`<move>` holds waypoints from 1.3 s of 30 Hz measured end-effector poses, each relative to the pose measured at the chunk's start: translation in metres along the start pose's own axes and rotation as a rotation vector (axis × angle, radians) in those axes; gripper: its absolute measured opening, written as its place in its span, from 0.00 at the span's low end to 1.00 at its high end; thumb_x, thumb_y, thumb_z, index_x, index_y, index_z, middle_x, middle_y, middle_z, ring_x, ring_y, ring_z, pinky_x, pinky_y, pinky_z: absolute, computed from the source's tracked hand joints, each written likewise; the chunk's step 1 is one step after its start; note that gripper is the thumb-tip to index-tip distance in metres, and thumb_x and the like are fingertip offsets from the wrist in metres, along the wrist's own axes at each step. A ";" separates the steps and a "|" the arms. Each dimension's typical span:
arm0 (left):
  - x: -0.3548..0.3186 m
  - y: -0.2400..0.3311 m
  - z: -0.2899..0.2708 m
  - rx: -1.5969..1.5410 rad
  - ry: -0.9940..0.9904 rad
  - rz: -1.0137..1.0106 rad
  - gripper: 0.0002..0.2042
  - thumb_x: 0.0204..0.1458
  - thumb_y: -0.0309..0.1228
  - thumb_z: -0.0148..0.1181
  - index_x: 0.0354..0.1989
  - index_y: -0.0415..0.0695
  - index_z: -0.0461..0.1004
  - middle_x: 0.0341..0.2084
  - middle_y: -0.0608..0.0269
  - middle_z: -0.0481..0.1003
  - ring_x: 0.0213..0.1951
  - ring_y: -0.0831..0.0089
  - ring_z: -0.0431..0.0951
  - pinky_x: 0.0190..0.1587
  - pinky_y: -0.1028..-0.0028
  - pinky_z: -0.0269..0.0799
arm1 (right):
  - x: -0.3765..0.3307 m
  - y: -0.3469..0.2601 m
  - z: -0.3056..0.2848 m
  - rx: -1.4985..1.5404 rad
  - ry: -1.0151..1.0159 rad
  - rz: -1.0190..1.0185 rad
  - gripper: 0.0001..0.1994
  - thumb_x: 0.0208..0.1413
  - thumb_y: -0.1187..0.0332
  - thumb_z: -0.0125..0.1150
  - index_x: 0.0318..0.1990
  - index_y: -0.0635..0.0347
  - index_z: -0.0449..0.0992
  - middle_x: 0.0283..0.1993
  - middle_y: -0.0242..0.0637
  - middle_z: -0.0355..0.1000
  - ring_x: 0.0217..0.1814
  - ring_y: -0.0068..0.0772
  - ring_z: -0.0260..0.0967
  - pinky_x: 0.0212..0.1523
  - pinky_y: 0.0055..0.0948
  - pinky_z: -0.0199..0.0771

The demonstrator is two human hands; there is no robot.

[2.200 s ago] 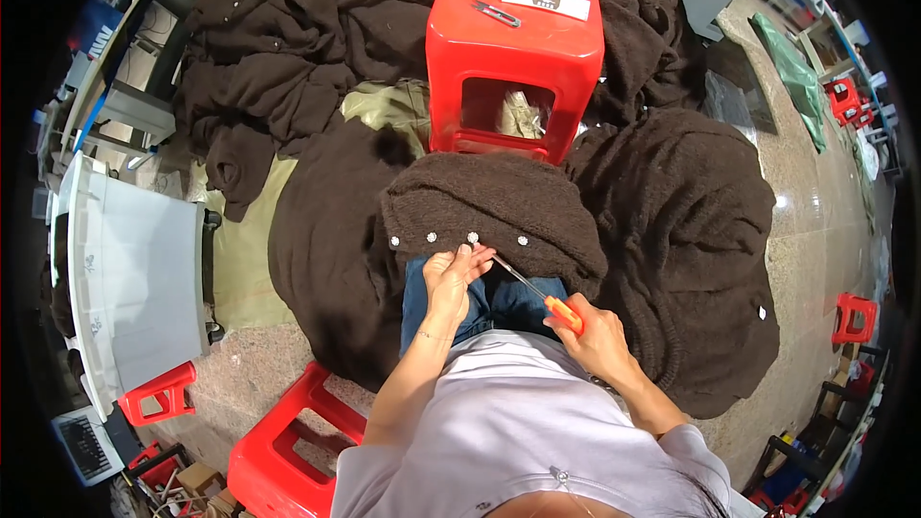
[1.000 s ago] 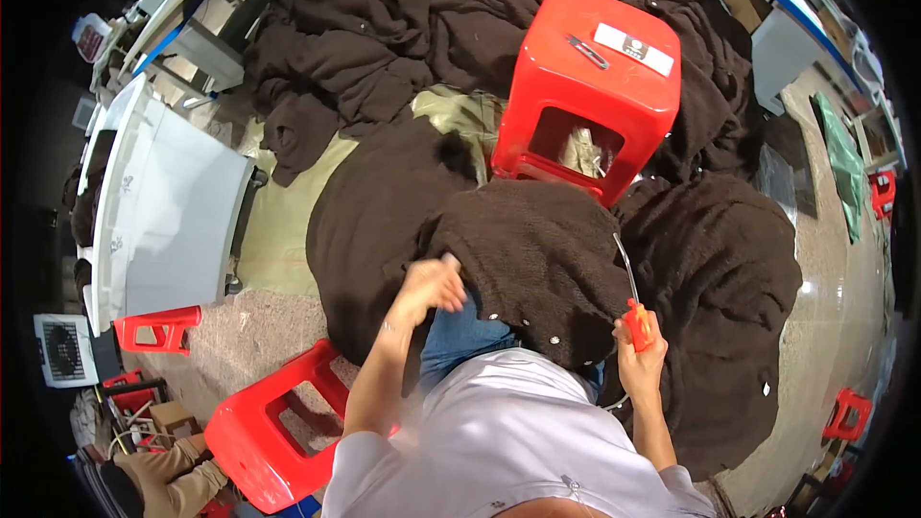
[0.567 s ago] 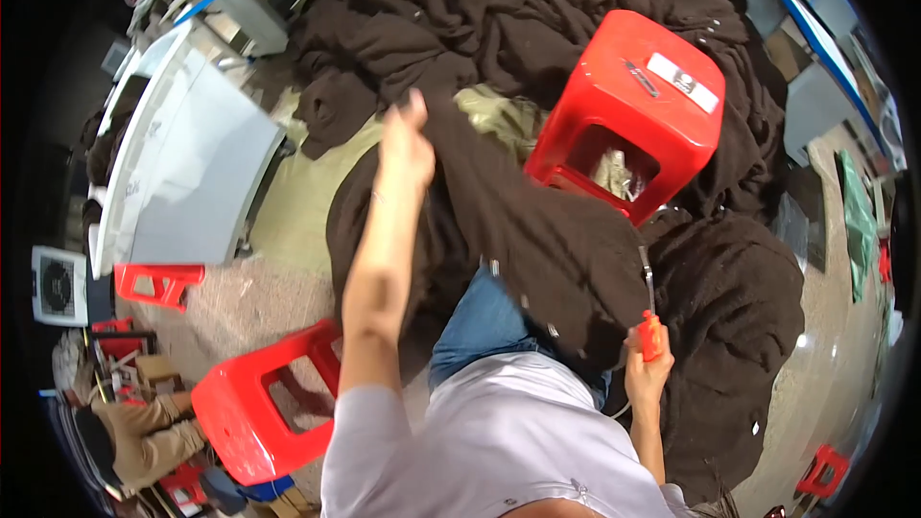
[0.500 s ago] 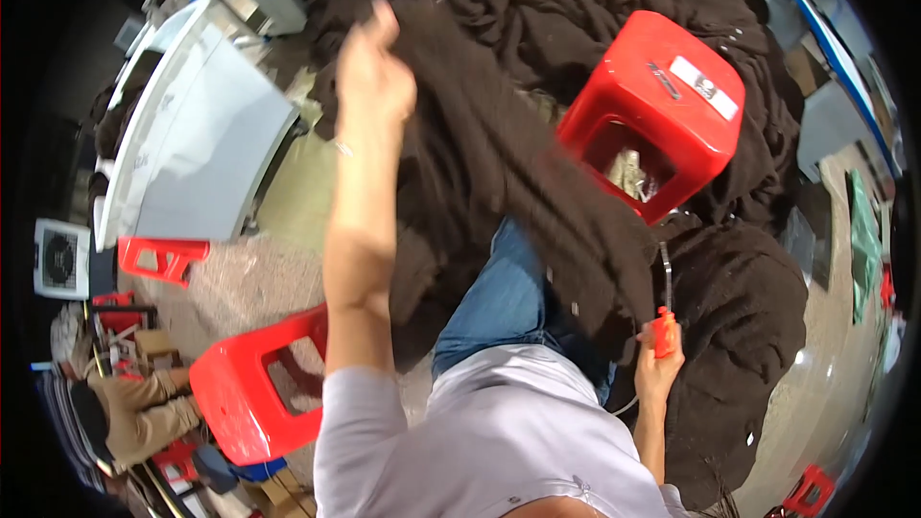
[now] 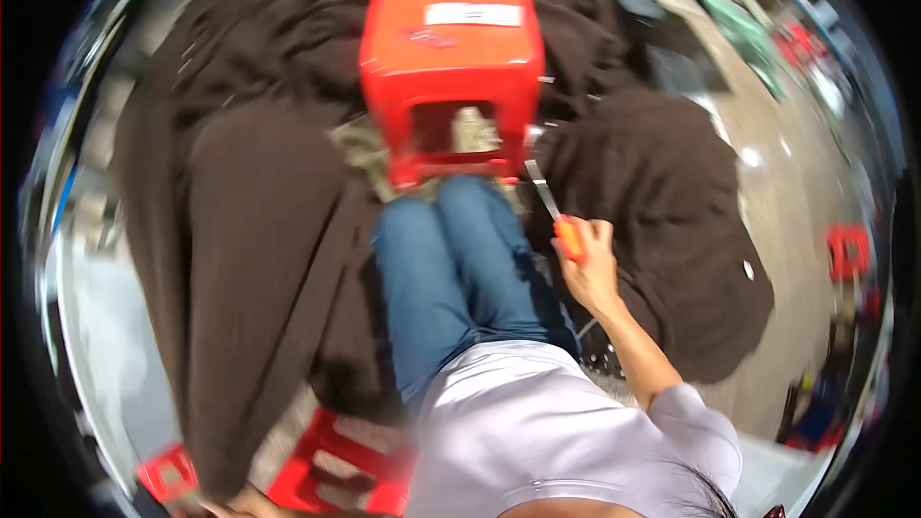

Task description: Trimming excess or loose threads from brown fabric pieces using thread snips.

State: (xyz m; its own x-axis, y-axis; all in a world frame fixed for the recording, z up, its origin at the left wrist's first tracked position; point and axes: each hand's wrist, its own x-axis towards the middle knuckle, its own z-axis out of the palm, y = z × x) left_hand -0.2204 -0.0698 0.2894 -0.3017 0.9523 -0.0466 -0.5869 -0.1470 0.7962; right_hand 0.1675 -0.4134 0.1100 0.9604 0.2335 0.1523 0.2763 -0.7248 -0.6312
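My right hand (image 5: pixel 592 269) is closed around an orange-handled tool (image 5: pixel 571 238) with a thin metal shaft pointing up and away from me. I cannot make out the exact kind. The tool is beside my right knee, in front of a heap of brown fabric (image 5: pixel 662 221). At the lower left edge, my left hand (image 5: pixel 251 502) is at the bottom end of a long brown fabric piece (image 5: pixel 254 259) that hangs down at my left. Its fingers are partly cut off and appear closed on that fabric. Blur softens much of the view.
A red plastic stool (image 5: pixel 456 38) stands before my knees, with a white label and a small object on top. More brown fabric (image 5: pixel 288 0) spreads behind it. Another red stool (image 5: pixel 336 465) is at lower left, a smaller one (image 5: pixel 168 473) beside it. Green material (image 5: pixel 739 34) lies far right.
My left hand has swung from the upper middle down to the lower left, and fabric now spreads along my left side. My view has turned right; the right hand keeps the orange-handled tool.
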 end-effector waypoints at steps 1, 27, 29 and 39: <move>-0.003 -0.039 -0.018 -0.001 -0.038 -0.084 0.24 0.66 0.35 0.44 0.62 0.27 0.57 0.64 0.46 0.60 0.65 0.58 0.59 0.70 0.61 0.49 | -0.004 0.017 0.005 -0.010 -0.062 0.084 0.19 0.54 0.66 0.64 0.54 0.48 0.71 0.46 0.50 0.64 0.42 0.57 0.70 0.42 0.45 0.73; -0.167 -0.324 0.054 0.625 -1.214 -0.688 0.08 0.60 0.29 0.56 0.44 0.39 0.72 0.36 0.56 0.79 0.35 0.75 0.79 0.39 0.79 0.75 | -0.040 0.193 -0.026 -0.422 0.620 0.078 0.25 0.47 0.74 0.61 0.56 0.57 0.69 0.42 0.44 0.75 0.40 0.48 0.73 0.41 0.41 0.74; -0.180 -0.327 0.048 0.637 -1.258 -0.754 0.08 0.61 0.30 0.56 0.43 0.39 0.72 0.36 0.57 0.79 0.34 0.75 0.79 0.39 0.79 0.75 | -0.030 0.185 -0.036 -0.421 0.622 0.164 0.23 0.50 0.73 0.62 0.56 0.60 0.69 0.43 0.47 0.76 0.41 0.50 0.75 0.41 0.40 0.75; -0.190 -0.334 0.026 0.706 -1.243 -0.849 0.08 0.60 0.29 0.56 0.43 0.38 0.72 0.34 0.55 0.79 0.33 0.74 0.79 0.38 0.78 0.76 | -0.018 0.234 0.004 -0.768 0.116 0.091 0.34 0.45 0.70 0.66 0.63 0.50 0.62 0.47 0.44 0.73 0.35 0.43 0.73 0.37 0.39 0.76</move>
State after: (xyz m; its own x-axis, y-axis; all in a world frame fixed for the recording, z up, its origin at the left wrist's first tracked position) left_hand 0.0525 -0.1948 0.0483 0.8514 0.3618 -0.3798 0.2779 0.3030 0.9116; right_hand 0.2149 -0.5841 -0.0432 0.9665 0.1132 0.2304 0.1040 -0.9932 0.0518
